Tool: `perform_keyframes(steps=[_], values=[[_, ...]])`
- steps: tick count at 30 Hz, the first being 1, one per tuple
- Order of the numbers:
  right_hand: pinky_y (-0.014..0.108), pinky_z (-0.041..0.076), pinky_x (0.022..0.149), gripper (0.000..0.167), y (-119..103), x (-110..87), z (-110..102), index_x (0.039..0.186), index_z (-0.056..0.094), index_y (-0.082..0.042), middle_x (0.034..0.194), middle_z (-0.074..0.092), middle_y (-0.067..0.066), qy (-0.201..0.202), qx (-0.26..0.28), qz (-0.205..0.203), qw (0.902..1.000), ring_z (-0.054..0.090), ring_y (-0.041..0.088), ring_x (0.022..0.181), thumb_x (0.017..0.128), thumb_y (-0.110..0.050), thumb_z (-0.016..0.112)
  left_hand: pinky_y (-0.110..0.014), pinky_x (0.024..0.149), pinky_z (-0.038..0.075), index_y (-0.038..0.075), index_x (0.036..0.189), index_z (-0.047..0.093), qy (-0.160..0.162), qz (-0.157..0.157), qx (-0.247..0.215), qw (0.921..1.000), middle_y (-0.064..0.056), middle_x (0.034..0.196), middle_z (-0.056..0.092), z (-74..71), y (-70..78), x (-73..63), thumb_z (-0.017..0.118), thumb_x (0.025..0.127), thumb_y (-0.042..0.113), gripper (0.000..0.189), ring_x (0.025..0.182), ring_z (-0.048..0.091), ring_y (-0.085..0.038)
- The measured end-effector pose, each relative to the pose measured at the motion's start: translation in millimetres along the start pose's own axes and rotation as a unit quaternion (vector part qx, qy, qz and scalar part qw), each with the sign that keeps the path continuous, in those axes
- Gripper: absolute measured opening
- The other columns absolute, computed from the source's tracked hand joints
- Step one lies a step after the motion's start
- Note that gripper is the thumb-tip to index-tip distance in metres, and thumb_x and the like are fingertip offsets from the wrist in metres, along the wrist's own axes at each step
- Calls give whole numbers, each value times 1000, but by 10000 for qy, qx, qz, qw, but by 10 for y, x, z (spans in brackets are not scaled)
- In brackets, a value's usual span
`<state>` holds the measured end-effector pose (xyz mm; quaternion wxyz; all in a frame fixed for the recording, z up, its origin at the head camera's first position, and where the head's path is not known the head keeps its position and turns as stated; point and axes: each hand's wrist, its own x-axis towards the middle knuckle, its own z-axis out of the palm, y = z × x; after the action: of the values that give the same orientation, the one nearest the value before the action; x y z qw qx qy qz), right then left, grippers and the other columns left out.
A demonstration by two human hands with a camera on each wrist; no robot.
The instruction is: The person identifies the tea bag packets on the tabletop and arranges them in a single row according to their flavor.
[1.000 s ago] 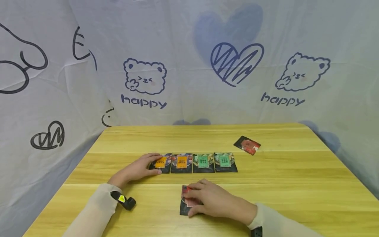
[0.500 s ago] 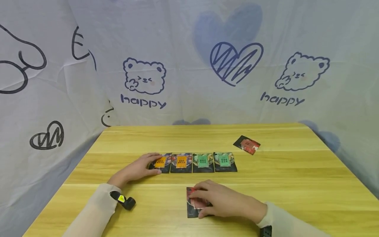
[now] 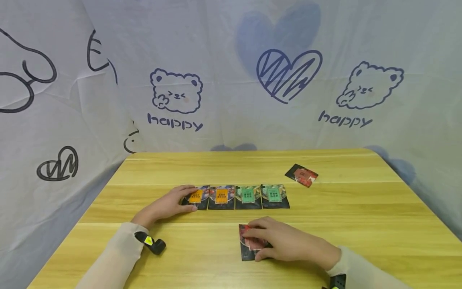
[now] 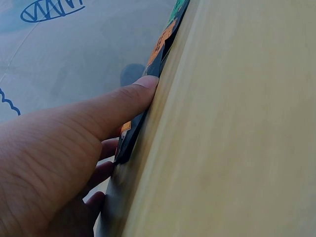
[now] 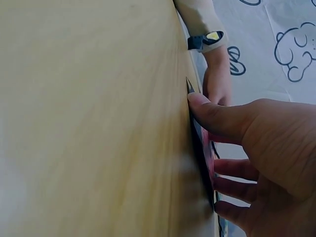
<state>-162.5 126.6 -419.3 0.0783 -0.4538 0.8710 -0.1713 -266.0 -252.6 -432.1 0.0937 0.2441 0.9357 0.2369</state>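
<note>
In the head view, a row of flat black packets lies across the table: two with orange labels and two with green ones. My left hand (image 3: 171, 204) rests at the left end, its thumb along the near edge of the outer orange-label packet (image 3: 196, 196) and its fingers at the far and left edges. Beside it are the other orange-label packet (image 3: 221, 197) and the green-label packets (image 3: 248, 197). Nearer to me, my right hand (image 3: 279, 239) grips a red-label packet (image 3: 247, 252) between thumb and fingers, partly covering it. In the right wrist view, a corner of that packet sticks up past the thumb.
Another red-label packet (image 3: 302, 175) lies askew at the back right of the wooden table (image 3: 361, 208). A white cloth (image 3: 231, 116) with printed bears and hearts hangs behind and to the left.
My right hand has slid to the right with the red-label packet in its grip. My left hand and the row of packets have stayed put.
</note>
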Motion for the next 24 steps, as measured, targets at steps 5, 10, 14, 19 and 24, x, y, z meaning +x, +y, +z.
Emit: perform_keyframes(steps=[5,10,14,19,24], values=[[44,44,102,59,55,-88,-31,145,49,-27,146,45,4,-19,32,62,10000,44,22,130,93,-52,57,-60,110,27,14,151,39,15,50,45,10000,-16,155,30,0,-4,1,65,90,53,78,141,26,-40],[45,44,102,57,103,-157,-62,142,53,-25,145,46,3,23,75,119,9999,45,23,129,93,-53,57,-60,110,27,15,152,39,13,45,77,10000,-16,155,30,0,-4,1,64,89,55,78,141,26,-40],[46,44,101,58,136,-191,-71,140,55,-26,144,47,1,92,131,198,9997,45,22,129,91,-56,57,-59,110,27,14,152,39,26,55,84,9999,-16,155,30,-3,1,7,64,89,55,78,141,26,-40],[47,44,101,59,178,-225,-78,140,55,-27,143,48,1,154,69,292,9994,46,23,129,91,-58,57,-59,110,28,14,151,39,37,42,95,9999,-16,156,30,-1,-6,10,64,89,56,79,141,26,-40],[47,42,103,61,235,-281,-96,141,54,-26,144,47,0,119,35,514,9986,44,23,131,90,-58,59,-58,111,27,15,151,40,56,52,77,9999,-16,156,30,9,-23,24,64,89,57,79,141,27,-39]])
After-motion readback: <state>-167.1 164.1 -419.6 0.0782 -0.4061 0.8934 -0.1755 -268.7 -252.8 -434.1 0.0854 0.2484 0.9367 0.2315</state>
